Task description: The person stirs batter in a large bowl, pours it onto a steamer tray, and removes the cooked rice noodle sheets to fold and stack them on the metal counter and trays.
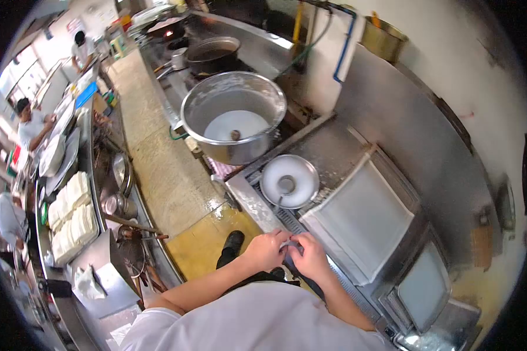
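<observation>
My left hand [266, 250] and my right hand [311, 257] meet in front of my body, fingers curled together. Between the fingertips is a small greyish bit that I cannot make out. Just beyond the hands, a round metal bowl [309, 169] of white liquid rests on the steel counter, with a ladle [286, 185] in it. To the right of the bowl lies a rectangular tray [363, 222] with a smooth white surface and a pale raised edge. Neither hand touches the bowl or the tray.
A large steel pot [234, 153] with white liquid stands past the bowl, and a dark wok-like pot [214, 52] behind it. Another tray [424, 286] lies at the right. Across the wet aisle [170, 169], folded white cloths [73, 216] sit on a counter; people work beyond.
</observation>
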The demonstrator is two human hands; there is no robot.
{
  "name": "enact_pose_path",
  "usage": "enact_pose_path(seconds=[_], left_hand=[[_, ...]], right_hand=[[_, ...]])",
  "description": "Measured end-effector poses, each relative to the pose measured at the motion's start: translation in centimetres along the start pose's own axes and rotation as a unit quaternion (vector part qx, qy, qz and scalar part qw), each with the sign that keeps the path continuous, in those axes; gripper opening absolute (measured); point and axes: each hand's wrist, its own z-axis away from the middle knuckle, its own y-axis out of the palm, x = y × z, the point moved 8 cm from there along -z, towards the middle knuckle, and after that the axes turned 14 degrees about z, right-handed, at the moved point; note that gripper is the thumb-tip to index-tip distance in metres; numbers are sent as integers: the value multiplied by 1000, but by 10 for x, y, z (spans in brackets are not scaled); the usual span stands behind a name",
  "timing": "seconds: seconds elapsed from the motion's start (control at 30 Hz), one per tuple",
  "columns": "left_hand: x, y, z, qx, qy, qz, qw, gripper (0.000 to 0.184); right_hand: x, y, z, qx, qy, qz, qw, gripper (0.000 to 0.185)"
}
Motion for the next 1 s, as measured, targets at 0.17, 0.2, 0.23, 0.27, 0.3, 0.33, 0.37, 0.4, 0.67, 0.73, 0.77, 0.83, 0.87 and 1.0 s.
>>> enact_pose_path(seconds=[0.17,0.2,0.23,0.27,0.3,0.33,0.37,0.4,0.67,0.73,0.77,0.83,0.87,1.0], left_hand=[[45,-99,0,-94,-8,64,993,33],[49,-125,0,-113,-1,74,991,28],[54,-153,0,-135,2,93,986,28],[57,-181,0,-155,5,111,982,28],[61,-208,-2,-174,11,129,976,28],[68,-234,-6,-188,13,122,975,27],[74,-260,-9,-199,17,114,973,27],[80,-283,-13,-208,21,107,972,27],[104,-389,-63,-180,88,53,978,28],[113,-392,-74,-162,88,13,983,31],[120,-391,-79,-157,81,13,984,32],[133,-388,-88,-148,71,10,986,33],[137,-386,-92,-145,74,9,987,32],[152,-379,-100,-152,99,2,983,28]], right_hand=[[79,6,-84,-47,-79,38,995,48],[92,6,-104,-44,-72,56,995,52],[112,0,-124,-43,-64,27,997,56],[127,-5,-143,-87,-97,45,990,62],[143,-11,-161,-104,-94,78,987,68],[160,-17,-178,-129,-100,100,981,74],[181,-19,-195,-142,-120,135,973,74],[200,-22,-211,-154,-137,171,963,75],[250,13,-277,-90,-205,238,945,23],[257,0,-297,-131,-188,249,941,20],[258,-8,-309,-152,-181,254,938,19],[245,-35,-337,-205,-97,248,942,18],[239,-44,-352,-178,-30,300,937,20],[234,-42,-366,-89,-50,514,851,27]])
